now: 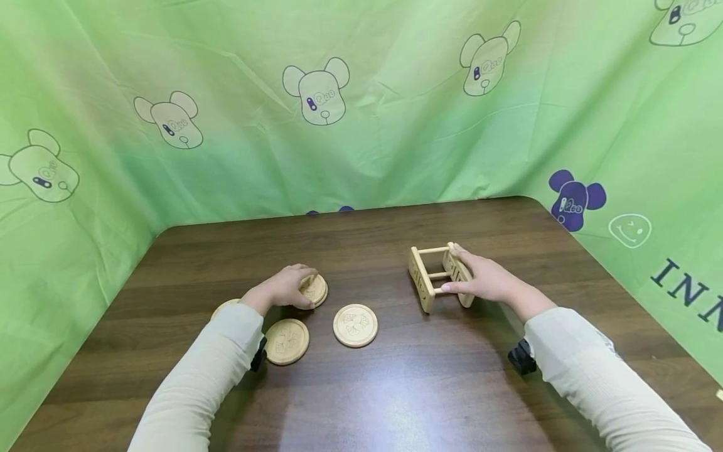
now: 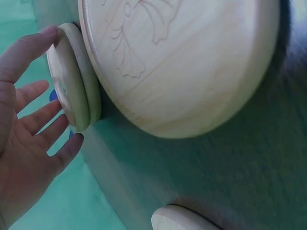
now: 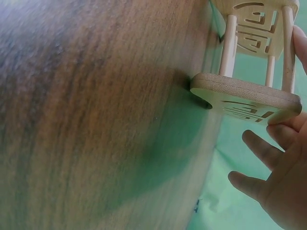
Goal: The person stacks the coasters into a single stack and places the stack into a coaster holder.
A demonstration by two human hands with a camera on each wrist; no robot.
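In the head view, my left hand reaches over two stacked round wooden coasters. The left wrist view shows its thumb at one rim of the coaster stack, with the other fingers spread, fairly straight, by its top face. My right hand grips a small wooden coaster rack, made of two cut-out side panels joined by rods. Its thumb lies on a rod and fingers bear on the right panel, while two fingers stick out free in the right wrist view. The rack holds no coasters.
Two engraved coasters, one in the middle and one nearer my left sleeve, lie flat on the brown wooden table. Another coaster is partly covered by the left forearm. Green printed cloth hangs around the table's far edges.
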